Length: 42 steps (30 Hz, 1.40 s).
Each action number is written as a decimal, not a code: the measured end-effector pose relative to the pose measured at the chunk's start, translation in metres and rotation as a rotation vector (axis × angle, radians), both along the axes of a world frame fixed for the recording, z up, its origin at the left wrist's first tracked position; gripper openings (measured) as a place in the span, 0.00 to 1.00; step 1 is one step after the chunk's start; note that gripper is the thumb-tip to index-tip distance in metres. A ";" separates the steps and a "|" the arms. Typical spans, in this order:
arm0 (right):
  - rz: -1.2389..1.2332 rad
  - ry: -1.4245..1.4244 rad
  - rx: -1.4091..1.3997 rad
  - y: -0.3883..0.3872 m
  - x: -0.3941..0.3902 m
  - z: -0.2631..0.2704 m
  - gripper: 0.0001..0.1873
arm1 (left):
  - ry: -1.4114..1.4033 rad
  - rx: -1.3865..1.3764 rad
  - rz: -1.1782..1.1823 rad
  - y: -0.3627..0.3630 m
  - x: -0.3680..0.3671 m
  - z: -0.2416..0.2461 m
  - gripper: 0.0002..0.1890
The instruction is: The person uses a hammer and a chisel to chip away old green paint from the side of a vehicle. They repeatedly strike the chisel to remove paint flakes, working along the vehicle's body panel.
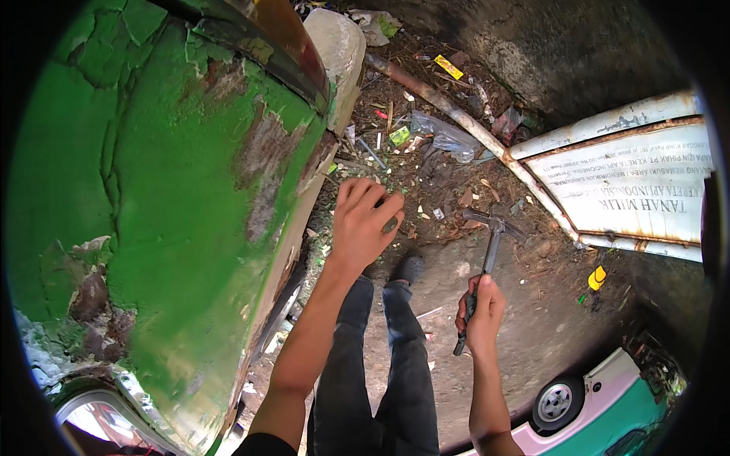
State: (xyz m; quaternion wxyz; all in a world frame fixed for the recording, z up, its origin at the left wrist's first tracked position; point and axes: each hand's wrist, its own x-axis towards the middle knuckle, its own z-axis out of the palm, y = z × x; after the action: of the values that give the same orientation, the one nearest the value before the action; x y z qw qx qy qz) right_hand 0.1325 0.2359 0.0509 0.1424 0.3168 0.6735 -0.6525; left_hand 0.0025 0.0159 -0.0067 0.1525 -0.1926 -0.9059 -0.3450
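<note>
My left hand point(365, 222) is closed around a slim tool point(390, 224), its rounded end showing between the fingers and a thin shaft reaching towards the edge of a green vehicle body panel point(188, 171). Whether it is a chisel or a screwdriver cannot be told. The panel's green paint is cracked and peeled, with brown and grey patches bare. In my right hand point(482, 313) is a metal hammer point(492, 245), gripped by its dark, wrapped handle. The hammer's head points away from me, apart from the panel and from the left hand's tool.
Litter and paint flakes cover the dirt ground. A rusty metal pipe point(433, 97) joins a white metal sign point(633, 188) bearing writing at the right. A dark wall point(570, 45) stands beyond. At the lower right is a pink and teal car point(616, 399). A beige bumper point(336, 51) adjoins the panel.
</note>
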 end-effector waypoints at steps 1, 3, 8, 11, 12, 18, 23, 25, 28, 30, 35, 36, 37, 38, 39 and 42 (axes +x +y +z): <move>0.008 0.020 -0.001 -0.002 -0.001 0.000 0.25 | -0.014 -0.013 -0.014 0.001 0.001 0.000 0.14; -0.022 0.007 -0.020 -0.008 -0.002 0.002 0.25 | -0.022 -0.032 -0.032 0.002 0.004 0.002 0.14; -0.035 0.008 -0.031 -0.013 0.003 -0.002 0.25 | 0.001 -0.003 -0.061 -0.002 0.000 0.011 0.13; -0.039 -0.006 -0.031 -0.014 0.010 -0.006 0.25 | -0.040 -0.017 -0.157 -0.007 -0.009 0.018 0.12; -0.042 -0.011 -0.033 -0.015 0.011 -0.008 0.25 | -0.081 -0.003 -0.172 -0.008 -0.014 0.020 0.12; -0.049 -0.036 -0.045 -0.022 0.013 -0.008 0.25 | -0.346 -0.046 -0.176 -0.008 -0.033 0.034 0.16; -0.054 -0.021 -0.055 -0.026 0.007 -0.006 0.26 | -0.222 -0.172 -0.134 0.001 -0.029 0.038 0.19; -0.050 -0.002 -0.047 -0.024 0.006 -0.007 0.26 | -0.280 -0.141 -0.104 -0.003 -0.028 0.041 0.20; -0.037 0.030 -0.056 -0.022 0.004 -0.008 0.26 | -0.400 0.129 0.002 -0.002 -0.024 0.042 0.22; -0.045 0.021 -0.046 -0.024 0.001 -0.006 0.26 | -0.380 0.221 0.052 -0.004 -0.021 0.039 0.22; -0.045 0.009 -0.062 -0.030 -0.002 -0.003 0.25 | -0.133 0.168 0.075 -0.002 -0.021 0.028 0.19; -0.039 -0.003 -0.072 -0.031 -0.002 -0.002 0.25 | -0.141 0.160 0.077 0.000 -0.023 0.029 0.18; -0.033 -0.015 -0.083 -0.033 -0.003 -0.001 0.25 | -0.150 0.153 0.078 0.001 -0.023 0.030 0.16; -0.026 -0.002 -0.086 -0.034 -0.004 0.000 0.25 | -0.159 0.145 0.079 0.002 -0.024 0.031 0.15; -0.015 0.007 -0.092 -0.035 -0.005 0.002 0.25 | -0.144 0.162 0.089 0.002 -0.025 0.030 0.14; 0.033 0.090 -0.081 -0.038 -0.016 0.014 0.25 | -0.111 0.217 0.144 0.003 -0.029 0.027 0.12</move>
State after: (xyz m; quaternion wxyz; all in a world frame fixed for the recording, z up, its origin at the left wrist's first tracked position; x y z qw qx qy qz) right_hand 0.1163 0.1975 0.0646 0.1353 0.2701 0.6572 -0.6905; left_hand -0.0269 0.0188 0.0198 0.1463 -0.0901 -0.8817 -0.4393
